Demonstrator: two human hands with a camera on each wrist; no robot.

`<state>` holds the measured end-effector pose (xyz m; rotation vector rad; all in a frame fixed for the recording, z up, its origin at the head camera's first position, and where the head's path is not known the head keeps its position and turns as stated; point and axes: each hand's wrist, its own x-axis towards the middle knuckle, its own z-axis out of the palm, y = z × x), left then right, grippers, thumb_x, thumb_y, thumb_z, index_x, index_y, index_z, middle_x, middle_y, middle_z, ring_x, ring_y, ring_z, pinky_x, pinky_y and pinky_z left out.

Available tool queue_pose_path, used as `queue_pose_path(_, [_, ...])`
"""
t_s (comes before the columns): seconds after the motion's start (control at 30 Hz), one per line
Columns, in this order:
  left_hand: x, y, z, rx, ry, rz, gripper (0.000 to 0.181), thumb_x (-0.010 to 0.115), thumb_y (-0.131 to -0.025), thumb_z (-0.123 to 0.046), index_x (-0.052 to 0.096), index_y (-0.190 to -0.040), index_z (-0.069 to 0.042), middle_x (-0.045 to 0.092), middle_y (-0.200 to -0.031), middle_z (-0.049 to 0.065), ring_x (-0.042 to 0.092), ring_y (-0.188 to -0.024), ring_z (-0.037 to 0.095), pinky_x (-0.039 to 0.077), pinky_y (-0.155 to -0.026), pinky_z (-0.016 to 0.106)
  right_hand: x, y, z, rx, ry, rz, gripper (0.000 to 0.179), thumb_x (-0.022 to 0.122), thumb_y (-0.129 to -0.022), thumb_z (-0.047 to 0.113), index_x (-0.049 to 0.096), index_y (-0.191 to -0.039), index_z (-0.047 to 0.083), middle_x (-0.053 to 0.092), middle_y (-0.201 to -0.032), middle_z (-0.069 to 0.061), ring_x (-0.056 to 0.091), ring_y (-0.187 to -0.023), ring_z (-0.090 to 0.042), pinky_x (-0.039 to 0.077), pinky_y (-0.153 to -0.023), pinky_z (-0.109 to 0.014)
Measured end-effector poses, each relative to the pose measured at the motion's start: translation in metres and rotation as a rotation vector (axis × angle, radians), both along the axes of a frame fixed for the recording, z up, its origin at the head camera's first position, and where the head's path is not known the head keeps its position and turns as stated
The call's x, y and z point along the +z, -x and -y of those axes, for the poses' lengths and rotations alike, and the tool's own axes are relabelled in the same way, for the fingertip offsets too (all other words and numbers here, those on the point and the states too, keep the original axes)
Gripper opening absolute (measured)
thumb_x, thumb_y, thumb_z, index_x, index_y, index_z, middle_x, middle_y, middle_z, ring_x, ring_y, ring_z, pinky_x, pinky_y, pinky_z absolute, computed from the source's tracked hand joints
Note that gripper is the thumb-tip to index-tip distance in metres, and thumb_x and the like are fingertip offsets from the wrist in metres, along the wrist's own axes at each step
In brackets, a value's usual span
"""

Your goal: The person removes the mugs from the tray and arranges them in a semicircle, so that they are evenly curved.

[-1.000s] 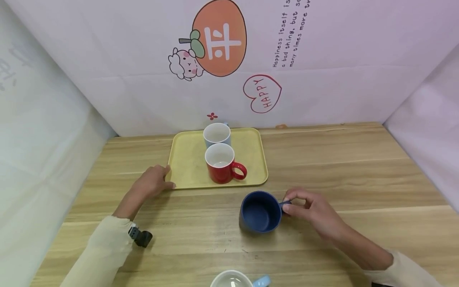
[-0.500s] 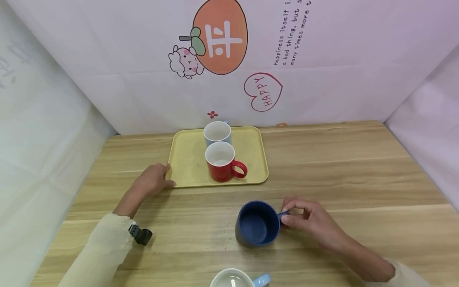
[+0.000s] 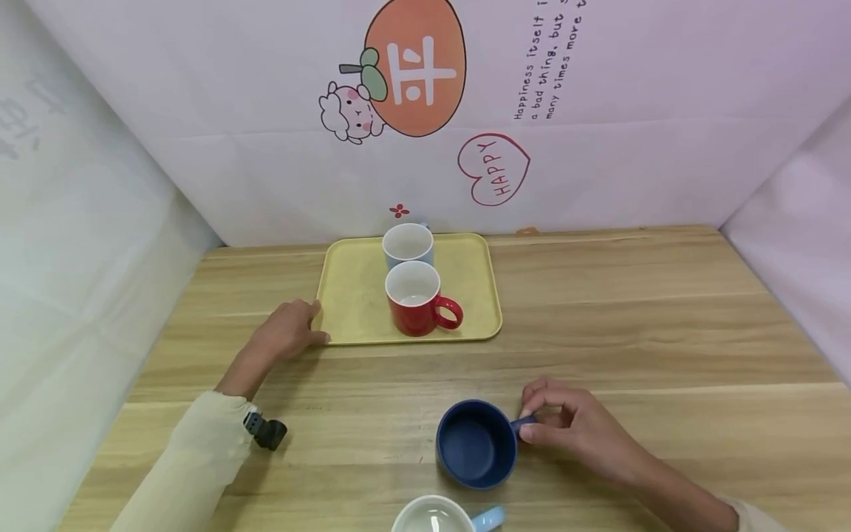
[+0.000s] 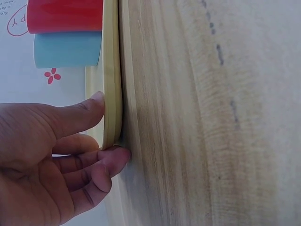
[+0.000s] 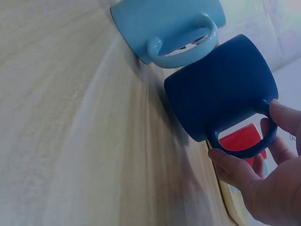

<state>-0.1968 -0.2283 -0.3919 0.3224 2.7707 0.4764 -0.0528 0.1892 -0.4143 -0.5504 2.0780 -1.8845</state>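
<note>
My right hand (image 3: 575, 428) pinches the handle of a navy blue mug (image 3: 476, 447), which stands upright in the head view. In the right wrist view, thumb and fingertips meet the navy handle from opposite sides. My left hand (image 3: 286, 329) holds the near left corner of a yellow tray (image 3: 352, 295); in the left wrist view its thumb (image 4: 89, 110) lies along the rim, with the other fingers curled by the corner. On the tray stand a red mug (image 3: 412, 318) with its handle to the right and, behind it, a light blue mug (image 3: 408, 242).
Another light blue mug (image 3: 435, 515), white inside, stands at the bottom edge of the head view, close in front of the navy mug. White cloth walls (image 3: 266, 177) enclose the back and sides of the wooden table (image 3: 631, 318).
The navy mug, held by my right hand, has moved nearer the front, away from the tray and toward the front light blue mug. My left hand stays at the tray corner.
</note>
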Motion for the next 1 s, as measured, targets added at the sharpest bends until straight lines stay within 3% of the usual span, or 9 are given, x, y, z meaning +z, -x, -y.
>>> queue_pose_path(0.2, [-0.0006,0.0011,-0.001,0.01,0.009,0.004,0.053,0.075,-0.091,-0.014,0.054,-0.129,0.017,0.036,-0.07,0.004,0.038,-0.063,0.019,0.032,-0.058,0.03,-0.0047,-0.0055,-0.0017,0.048,-0.008,0.002,0.006,0.072,-0.09,0.0,0.07,-0.093,0.005,0.055,-0.107,-0.018,0.053,-0.104,-0.015,0.052,-0.084,-0.027])
queue_pose_path(0.7, [0.001,0.0008,0.0007,-0.004,-0.006,0.011,0.068,0.073,-0.092,-0.014,0.04,-0.139,0.021,0.037,-0.07,0.004,0.037,-0.062,0.019,0.032,-0.058,0.031,-0.0084,-0.0086,-0.0037,0.062,0.018,0.052,0.004,0.07,-0.091,-0.001,0.069,-0.094,0.001,0.054,-0.106,-0.017,0.055,-0.101,-0.015,0.053,-0.082,-0.027])
queue_pose_path(1.0, [0.0002,0.0025,0.0001,0.01,-0.003,0.026,0.068,0.073,-0.092,-0.014,0.04,-0.14,0.021,0.036,-0.07,0.004,0.037,-0.062,0.019,0.033,-0.058,0.031,-0.0089,-0.0094,-0.0057,0.056,-0.002,0.071,0.004,0.072,-0.091,0.001,0.071,-0.095,0.002,0.055,-0.108,-0.017,0.053,-0.103,-0.017,0.051,-0.082,-0.026])
